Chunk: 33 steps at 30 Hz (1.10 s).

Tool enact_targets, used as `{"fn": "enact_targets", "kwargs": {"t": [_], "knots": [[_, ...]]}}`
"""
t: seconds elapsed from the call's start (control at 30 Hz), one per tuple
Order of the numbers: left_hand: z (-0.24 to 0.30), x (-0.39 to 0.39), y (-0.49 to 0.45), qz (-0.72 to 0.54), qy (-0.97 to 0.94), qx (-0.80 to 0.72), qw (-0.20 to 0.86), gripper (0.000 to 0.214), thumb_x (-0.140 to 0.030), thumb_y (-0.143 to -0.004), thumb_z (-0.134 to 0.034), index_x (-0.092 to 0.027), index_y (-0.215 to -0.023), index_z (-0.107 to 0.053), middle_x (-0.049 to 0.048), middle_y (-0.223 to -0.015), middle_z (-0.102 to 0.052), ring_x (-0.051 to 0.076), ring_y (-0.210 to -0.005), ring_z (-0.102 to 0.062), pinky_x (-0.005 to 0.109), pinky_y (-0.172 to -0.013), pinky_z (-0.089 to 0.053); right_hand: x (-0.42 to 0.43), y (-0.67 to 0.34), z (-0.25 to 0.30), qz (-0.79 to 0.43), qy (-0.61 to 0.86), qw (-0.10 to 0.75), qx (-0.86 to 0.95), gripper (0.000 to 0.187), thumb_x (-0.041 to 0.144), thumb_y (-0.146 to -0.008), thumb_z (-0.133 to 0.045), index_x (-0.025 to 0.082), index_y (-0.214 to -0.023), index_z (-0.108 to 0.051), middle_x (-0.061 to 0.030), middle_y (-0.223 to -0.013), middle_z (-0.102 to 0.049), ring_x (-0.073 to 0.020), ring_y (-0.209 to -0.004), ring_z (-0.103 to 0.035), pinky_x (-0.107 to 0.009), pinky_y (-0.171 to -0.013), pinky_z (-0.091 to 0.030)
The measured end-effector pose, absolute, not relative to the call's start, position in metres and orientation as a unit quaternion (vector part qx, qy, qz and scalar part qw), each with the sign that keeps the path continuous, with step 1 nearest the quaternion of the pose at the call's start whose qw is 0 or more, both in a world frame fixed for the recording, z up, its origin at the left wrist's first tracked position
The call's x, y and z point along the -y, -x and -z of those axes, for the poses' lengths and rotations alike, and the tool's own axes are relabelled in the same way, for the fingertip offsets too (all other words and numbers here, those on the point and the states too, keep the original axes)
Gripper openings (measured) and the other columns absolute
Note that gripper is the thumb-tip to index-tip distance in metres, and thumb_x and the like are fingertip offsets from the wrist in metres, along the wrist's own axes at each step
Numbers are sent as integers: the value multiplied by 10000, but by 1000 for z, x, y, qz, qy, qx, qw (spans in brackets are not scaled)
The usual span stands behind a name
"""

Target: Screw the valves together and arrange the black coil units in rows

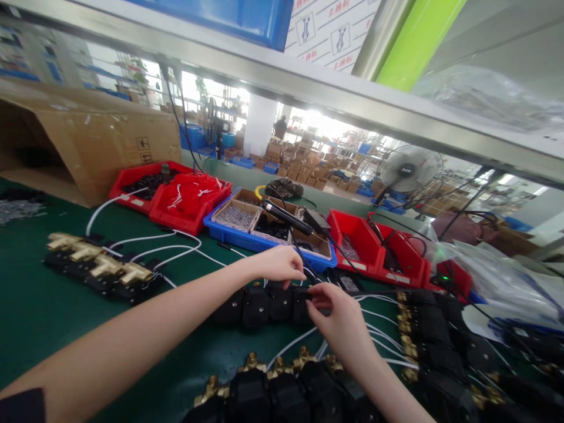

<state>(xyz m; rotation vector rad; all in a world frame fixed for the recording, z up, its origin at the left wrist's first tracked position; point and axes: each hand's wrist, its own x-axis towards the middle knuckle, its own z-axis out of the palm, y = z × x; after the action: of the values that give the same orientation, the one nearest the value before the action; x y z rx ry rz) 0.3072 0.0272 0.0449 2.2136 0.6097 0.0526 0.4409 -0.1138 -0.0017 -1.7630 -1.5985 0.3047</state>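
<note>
A row of black box-shaped housings with white cables lies on the green bench in front of me. My left hand is above the back of this row, fingers curled downward and closed. Whatever its fingertips hold, if anything, is hidden. At the row's right end, my right hand has its thumb and fingers bent around the edge of the last black housing. Nearer to me stands another row of black housings with brass fittings. A black pen-shaped electric screwdriver rests across the blue tray behind my hands.
The blue tray holds small screws and black parts. Red bins stand left of it, more red bins right. Brass-fitted units lie at left, others at right. A cardboard box and overhead shelf border the bench.
</note>
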Motion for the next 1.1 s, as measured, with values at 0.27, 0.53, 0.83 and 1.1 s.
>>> {"fn": "enact_targets", "kwargs": {"t": [0.27,0.53,0.83,1.1], "knots": [[-17,-42,-314,3,-894,-270,359,557,-535,-910,-526,-157,-507,-597,-31,-430,-434,111,-456,-402,256,-487,-297,113,-432,10,-26,648,268,712,178,17,-789,-575,187,-841,-582,-28,-862,-589,-160,-710,-628,-252,-644,-541],[-22,-42,-317,41,-900,-247,358,600,-579,-887,-540,-181,-440,-501,-30,-447,-416,119,-475,-395,264,-518,-324,114,-433,13,61,634,191,747,124,73,-883,-572,175,-932,-622,-64,-895,-645,-220,-823,-659,-288,-688,-518],[-28,-42,-316,60,-881,-260,391,789,-756,-907,-296,-140,-672,-730,23,-536,-559,203,-625,-567,305,-694,-422,112,-432,16,94,661,156,728,117,108,-870,-675,165,-798,-603,-53,-787,-639,-217,-702,-656,-284,-597,-463],[-24,-45,-313,2,-835,-267,481,744,-744,-890,-403,-147,-569,-710,12,-454,-511,162,-517,-490,295,-640,-383,111,-436,7,71,665,202,715,193,143,-803,-775,175,-712,-608,-24,-687,-629,-190,-581,-625,-264,-518,-443]]}}
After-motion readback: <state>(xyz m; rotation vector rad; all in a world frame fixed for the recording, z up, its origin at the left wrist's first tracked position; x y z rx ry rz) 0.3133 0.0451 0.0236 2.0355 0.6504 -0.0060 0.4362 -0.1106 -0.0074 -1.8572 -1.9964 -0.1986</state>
